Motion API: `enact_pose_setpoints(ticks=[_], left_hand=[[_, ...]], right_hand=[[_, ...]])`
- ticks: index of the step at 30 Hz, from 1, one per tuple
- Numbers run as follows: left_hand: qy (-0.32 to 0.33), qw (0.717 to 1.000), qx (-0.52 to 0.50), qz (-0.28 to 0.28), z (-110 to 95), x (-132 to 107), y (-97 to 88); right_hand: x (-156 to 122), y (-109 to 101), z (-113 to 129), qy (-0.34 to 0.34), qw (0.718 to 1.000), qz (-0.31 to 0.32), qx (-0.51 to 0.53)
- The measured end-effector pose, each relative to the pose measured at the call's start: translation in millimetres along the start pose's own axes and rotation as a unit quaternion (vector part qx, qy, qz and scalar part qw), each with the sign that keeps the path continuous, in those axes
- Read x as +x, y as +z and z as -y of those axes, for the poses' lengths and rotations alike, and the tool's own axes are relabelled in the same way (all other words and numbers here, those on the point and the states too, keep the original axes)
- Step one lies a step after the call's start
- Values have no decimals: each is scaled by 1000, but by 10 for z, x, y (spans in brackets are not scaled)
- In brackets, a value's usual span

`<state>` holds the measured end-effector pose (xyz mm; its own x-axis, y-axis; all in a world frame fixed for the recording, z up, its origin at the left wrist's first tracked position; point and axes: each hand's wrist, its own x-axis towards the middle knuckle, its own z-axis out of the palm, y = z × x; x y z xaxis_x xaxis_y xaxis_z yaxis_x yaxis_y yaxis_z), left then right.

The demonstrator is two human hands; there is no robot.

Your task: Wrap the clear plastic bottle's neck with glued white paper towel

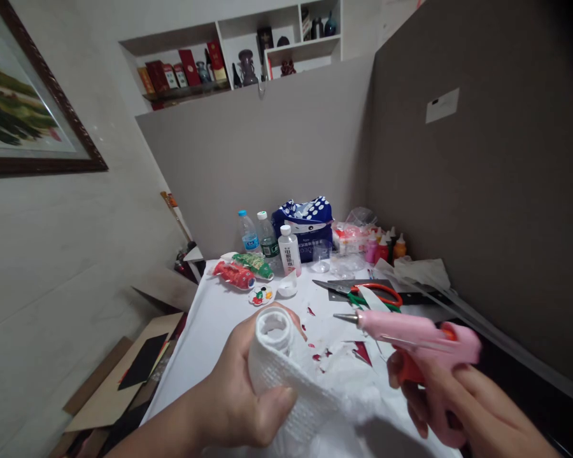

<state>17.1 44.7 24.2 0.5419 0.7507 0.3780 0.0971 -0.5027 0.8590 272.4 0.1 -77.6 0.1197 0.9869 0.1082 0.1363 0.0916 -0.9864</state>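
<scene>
Left hand (pixel 246 388) clasps white cloth-wrapped tube (pixel 279 369), mouth up; right hand (pixel 437 388) grips pink hot-glue gun (pixel 405 329), nozzle (pixel 346 317) leftward, apart from tube.

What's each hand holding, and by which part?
Left hand: textured white roll, by its side, below the open top. Right hand: pink glue gun, by the handle.

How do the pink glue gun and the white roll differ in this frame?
The pink glue gun has a smooth body; the white roll has a textured surface. The gun lies roughly level, nozzle pointing toward picture left; the roll's hollow end faces up. The right hand grips the gun, the left the roll. Both are held.
</scene>
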Motion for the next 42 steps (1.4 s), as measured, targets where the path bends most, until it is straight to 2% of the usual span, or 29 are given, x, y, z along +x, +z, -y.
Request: enact_pose_setpoints(ticks=[2, 5, 8, 11, 14, 16, 17, 18, 19, 21, 27, 34, 42], left_hand=[[4, 1000, 1, -2, -22, 12, 3], [-3, 1000, -2, -3, -45, 19, 7], [-18, 1000, -3, 9, -47, 4, 7], [-11, 1000, 5, 6, -43, -6, 10], [4, 1000, 13, -3, -47, 6, 23], [2, 1000, 14, -5, -47, 12, 34], [-2, 1000, 13, -5, -44, 10, 38], [-6, 1000, 9, -6, -39, 4, 41], [-11, 1000, 2, -6, -32, -5, 43], [-15, 1000, -16, -4, -20, -28, 44], [-2, 1000, -1, 10, -59, -41, 45], [1, 999, 40, 4, -93, -20, 56], [0, 1000, -31, 2, -13, -42, 78]], right_hand=[[43, 26, 14, 82, 994, 42, -52], [69, 69, -38, 115, 975, 112, -155], [115, 79, -100, 64, 950, 127, -278], [176, 79, 53, -66, 932, 92, -344], [152, 133, 450, -136, 935, 77, -320], [91, 216, 737, -255, 938, 98, -215], [64, 269, 856, -281, 941, 86, -169], [46, 325, 950, -335, 930, 89, -122], [40, 383, 1017, -361, 922, 98, -97], [62, 493, 1079, -375, 919, 108, -61], [154, 673, 1066, -336, 930, 149, 11], [141, 695, 1096, -324, 934, 153, 16], [133, 659, 1053, -326, 930, 170, -10]])
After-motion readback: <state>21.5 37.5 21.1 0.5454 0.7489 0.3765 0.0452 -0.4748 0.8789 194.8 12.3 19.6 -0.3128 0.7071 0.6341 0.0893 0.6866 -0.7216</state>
